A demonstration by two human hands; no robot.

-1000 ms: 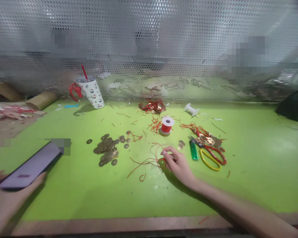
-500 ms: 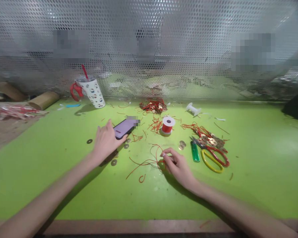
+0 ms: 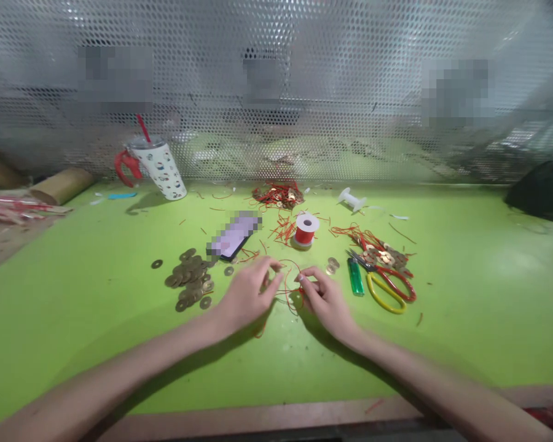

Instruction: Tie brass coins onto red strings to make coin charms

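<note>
Both my hands meet over a loose red cord (image 3: 289, 277) on the green table (image 3: 96, 331). My right hand (image 3: 325, 301) pinches the cord between thumb and fingertips. My left hand (image 3: 249, 293) reaches in from the left with fingers curled at the cord; whether it grips the strand is unclear. A phone (image 3: 234, 238) lies flat just beyond my left hand. A pile of brass coins (image 3: 188, 283) sits to the left, and a red thread spool (image 3: 305, 231) stands behind the hands.
Yellow-and-red scissors (image 3: 387, 288) and a green lighter (image 3: 356, 277) lie right of my hands, beside a heap of coins with red cord (image 3: 382, 252). A patterned cup (image 3: 159, 169), a white empty spool (image 3: 351, 199) and another corded heap (image 3: 276, 195) sit near the perforated metal screen (image 3: 276, 92).
My left hand brought the phone in from the left, set it down behind the coins, then moved right to the red cord. My right hand stayed on the cord.
</note>
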